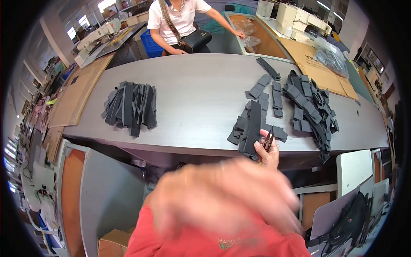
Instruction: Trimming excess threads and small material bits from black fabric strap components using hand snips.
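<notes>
My right hand (269,155) is at the table's near edge, closed around a small pair of dark thread snips (268,141). Its thumb touches the lower end of a dark grey fabric strip (252,128), which lies over other grey pieces. My left hand (227,192) is raised close in front of my red shirt, smeared by motion. Its fingers cannot be made out, nor whether it holds anything. Right of the right hand spreads a large heap of grey strips (306,103) with folded sections. A fanned stack of grey strips (130,107) sits on the left.
The long grey table (192,98) runs across in front of me. A seated person (184,21) with a black shoulder bag is on its far side. Cardboard sheets (81,94) flank it, and a sewing machine (299,21) stands at the far right. Open-fronted cabinets (111,184) are below.
</notes>
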Tool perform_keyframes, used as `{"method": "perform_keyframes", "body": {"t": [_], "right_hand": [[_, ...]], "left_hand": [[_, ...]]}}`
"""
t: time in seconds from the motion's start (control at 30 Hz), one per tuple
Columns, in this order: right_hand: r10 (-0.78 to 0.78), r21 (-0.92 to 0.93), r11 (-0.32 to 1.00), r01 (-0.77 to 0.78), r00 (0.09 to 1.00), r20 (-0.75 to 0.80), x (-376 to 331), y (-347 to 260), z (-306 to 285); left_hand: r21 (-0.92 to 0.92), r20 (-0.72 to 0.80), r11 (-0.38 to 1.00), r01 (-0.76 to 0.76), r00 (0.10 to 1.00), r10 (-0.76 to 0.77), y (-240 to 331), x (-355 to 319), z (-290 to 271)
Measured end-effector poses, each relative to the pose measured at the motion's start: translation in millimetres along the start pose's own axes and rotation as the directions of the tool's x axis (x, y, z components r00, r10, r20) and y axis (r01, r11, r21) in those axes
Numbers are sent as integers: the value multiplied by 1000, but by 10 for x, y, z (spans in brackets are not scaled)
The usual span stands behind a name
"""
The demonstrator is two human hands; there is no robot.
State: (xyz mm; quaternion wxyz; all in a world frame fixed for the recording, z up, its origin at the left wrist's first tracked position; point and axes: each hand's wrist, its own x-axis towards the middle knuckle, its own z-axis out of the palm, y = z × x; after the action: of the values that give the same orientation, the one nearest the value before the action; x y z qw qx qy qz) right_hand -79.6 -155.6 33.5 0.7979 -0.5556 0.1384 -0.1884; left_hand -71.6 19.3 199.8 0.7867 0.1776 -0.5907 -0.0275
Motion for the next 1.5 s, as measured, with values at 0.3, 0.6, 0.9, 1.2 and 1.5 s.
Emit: {"method": "perform_keyframes", "body": {"t": [0.3,0.6,0.9,1.2,1.5], "right_hand": [[44,-29,999,-45,999,-7,-37,87,21],[39,3,999,-40,999,37,-7,160,51],[40,20,999,-41,998,47,-69,202,33],[78,-76,994,-76,997,23,-36,241,44],[121,-58,991,-121,993,1,-34,261,-56]], "left_hand": [[512,30,782,-357,917,399,257,-129,291],[786,316,251,-565,716,623,266,75,565],[744,8,448,-496,677,736,-412,-588,641],[-135,-50,987,-85,996,79,-199,-113,326],[109,142,951,290,942,-304,-588,19,384]]}}
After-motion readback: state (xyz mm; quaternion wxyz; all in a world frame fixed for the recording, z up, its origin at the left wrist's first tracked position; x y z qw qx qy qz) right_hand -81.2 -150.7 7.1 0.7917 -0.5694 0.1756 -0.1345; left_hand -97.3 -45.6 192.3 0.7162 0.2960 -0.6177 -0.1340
